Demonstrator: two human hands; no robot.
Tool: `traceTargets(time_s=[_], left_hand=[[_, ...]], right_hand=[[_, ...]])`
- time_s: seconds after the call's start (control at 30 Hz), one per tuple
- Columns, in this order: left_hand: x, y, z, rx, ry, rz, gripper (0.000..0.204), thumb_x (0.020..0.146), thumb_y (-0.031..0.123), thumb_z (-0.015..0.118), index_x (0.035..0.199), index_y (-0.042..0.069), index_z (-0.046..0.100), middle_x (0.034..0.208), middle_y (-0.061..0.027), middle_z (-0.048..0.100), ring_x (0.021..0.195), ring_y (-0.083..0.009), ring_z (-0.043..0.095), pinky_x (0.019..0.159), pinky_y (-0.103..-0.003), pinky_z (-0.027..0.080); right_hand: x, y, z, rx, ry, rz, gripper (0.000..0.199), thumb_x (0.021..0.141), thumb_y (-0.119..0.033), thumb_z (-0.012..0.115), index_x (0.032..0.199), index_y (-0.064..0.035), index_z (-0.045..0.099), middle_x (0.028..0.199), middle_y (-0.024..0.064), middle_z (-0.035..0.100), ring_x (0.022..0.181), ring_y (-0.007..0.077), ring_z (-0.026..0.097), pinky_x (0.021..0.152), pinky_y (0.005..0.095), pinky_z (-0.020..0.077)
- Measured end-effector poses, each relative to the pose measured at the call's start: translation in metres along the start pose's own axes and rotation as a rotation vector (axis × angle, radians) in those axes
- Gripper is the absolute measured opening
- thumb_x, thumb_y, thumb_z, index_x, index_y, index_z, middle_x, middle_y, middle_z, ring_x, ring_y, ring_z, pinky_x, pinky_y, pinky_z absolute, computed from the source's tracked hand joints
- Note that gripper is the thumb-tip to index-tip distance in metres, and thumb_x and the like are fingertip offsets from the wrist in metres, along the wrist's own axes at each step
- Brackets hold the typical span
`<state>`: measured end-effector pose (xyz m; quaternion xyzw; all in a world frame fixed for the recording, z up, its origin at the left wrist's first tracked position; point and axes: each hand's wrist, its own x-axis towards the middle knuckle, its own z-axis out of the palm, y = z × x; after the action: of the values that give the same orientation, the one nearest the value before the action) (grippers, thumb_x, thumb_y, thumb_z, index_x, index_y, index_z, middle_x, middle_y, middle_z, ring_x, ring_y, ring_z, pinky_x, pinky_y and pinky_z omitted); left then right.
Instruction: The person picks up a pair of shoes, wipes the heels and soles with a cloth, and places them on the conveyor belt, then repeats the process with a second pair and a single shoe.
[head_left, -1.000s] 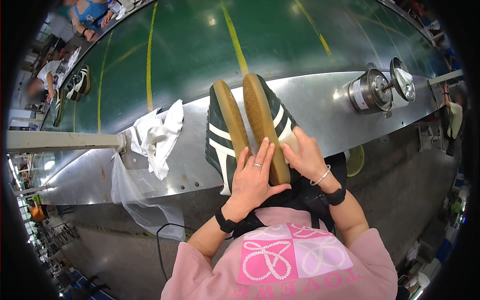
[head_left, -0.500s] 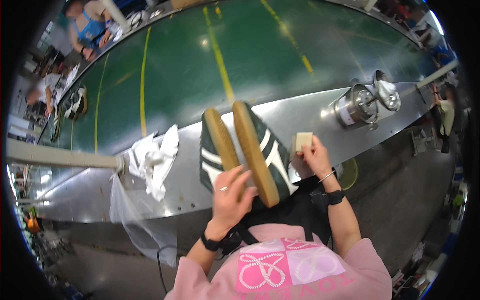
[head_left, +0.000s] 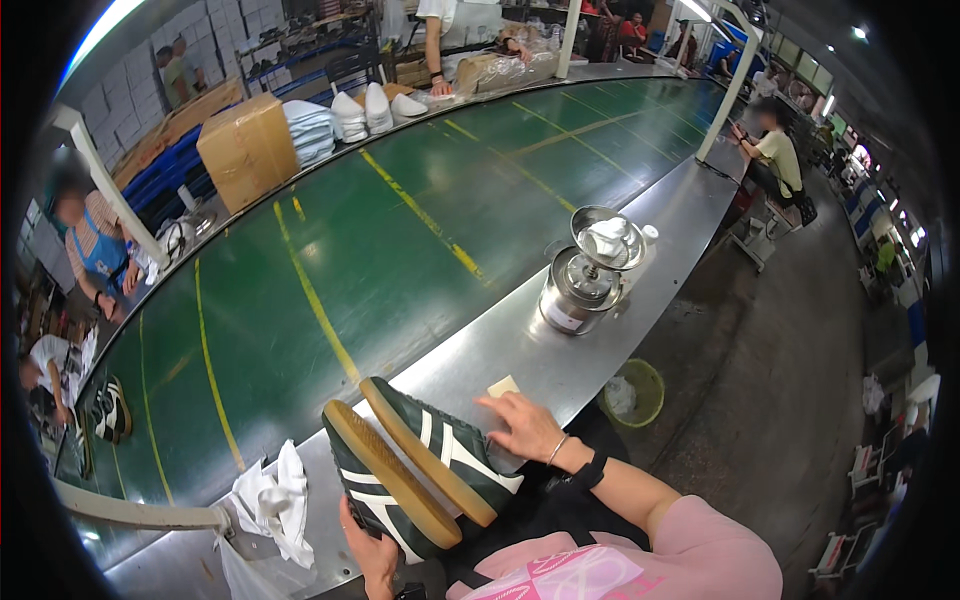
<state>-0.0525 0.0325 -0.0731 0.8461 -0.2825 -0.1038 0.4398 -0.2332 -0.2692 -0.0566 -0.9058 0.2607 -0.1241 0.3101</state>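
White cloth [head_left: 272, 498]: was left crumpled on the steel table [head_left: 640, 270], just left of the shoes, within easy reach.
Left hand [head_left: 372, 548]: was curled around the heel end of the nearer dark green shoe [head_left: 385, 490], so that its tan sole was kept turned up and steady.
Second shoe [head_left: 450, 455]: was laid beside the first, sole likewise up, at the table's near edge.
Right hand [head_left: 527, 425]: was rested flat with fingers loosely spread on the second shoe's side, bracing it; a small pale block [head_left: 503, 386] lay just beyond the fingertips.
Metal canister [head_left: 585, 270]: was stood farther right, well apart.
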Motion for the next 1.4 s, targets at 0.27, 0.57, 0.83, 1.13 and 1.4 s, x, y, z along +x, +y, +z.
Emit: traceTargets(time_s=[0.27,0.57,0.83,1.13,1.4], left_hand=[[0.004,-0.004,0.012,-0.285,-0.154,-0.117,0.09,0.077,0.009,0.07,0.152,0.0,0.021,0.141,-0.0225,0.046,0.132,-0.0315,0.047,0.112,-0.039,0.034],[0.009,-0.037,0.027,-1.058,-0.166,-0.5,0.054,0.078,0.012,0.076,0.127,-0.001,0.058,0.117,-0.0167,0.063,0.116,-0.0275,0.059,0.098,-0.043,0.049],[0.043,-0.005,0.048,-0.807,-0.157,-0.353,0.06,0.077,0.013,0.076,0.131,-0.002,0.055,0.119,-0.0182,0.062,0.116,-0.028,0.059,0.098,-0.044,0.049],[0.031,0.021,0.016,-0.524,0.042,-0.231,0.068,0.077,0.015,0.076,0.136,-0.004,0.05,0.121,-0.0198,0.061,0.116,-0.0286,0.059,0.097,-0.045,0.049],[0.021,0.082,-0.018,0.664,-0.076,0.145,0.086,0.077,0.058,0.075,0.146,0.013,0.048,0.127,-0.0299,0.054,0.121,-0.043,0.051,0.097,-0.054,0.044]], right_hand=[[-0.002,-0.017,0.024,0.685,-0.323,0.201,0.074,0.088,-0.01,0.065,0.154,-0.0115,0.031,0.108,0.0083,0.061,0.09,0.0163,0.062,0.083,0.0284,0.0519],[0.002,-0.033,0.058,1.91,-0.353,0.402,0.049,0.1,-0.018,0.06,0.145,-0.0078,0.044,0.133,0.0038,0.059,0.115,0.0108,0.06,0.096,0.0271,0.0516],[-0.006,-0.042,0.072,2.097,-0.472,0.501,0.04,0.103,-0.027,0.054,0.14,-0.0114,0.051,0.124,0.0007,0.066,0.105,0.0075,0.065,0.092,0.0254,0.0536],[0.011,-0.051,0.038,1.038,-0.026,0.025,0.07,0.088,-0.013,0.066,0.152,-0.021,0.04,0.149,0.0125,0.044,0.134,0.0273,0.044,0.114,0.0377,0.0345],[0.001,-0.078,0.03,0.021,0.082,-0.314,0.061,0.082,-0.025,0.074,0.137,-0.0103,0.053,0.147,0.0207,0.036,0.117,0.0357,0.05,0.096,0.0446,0.0452]])
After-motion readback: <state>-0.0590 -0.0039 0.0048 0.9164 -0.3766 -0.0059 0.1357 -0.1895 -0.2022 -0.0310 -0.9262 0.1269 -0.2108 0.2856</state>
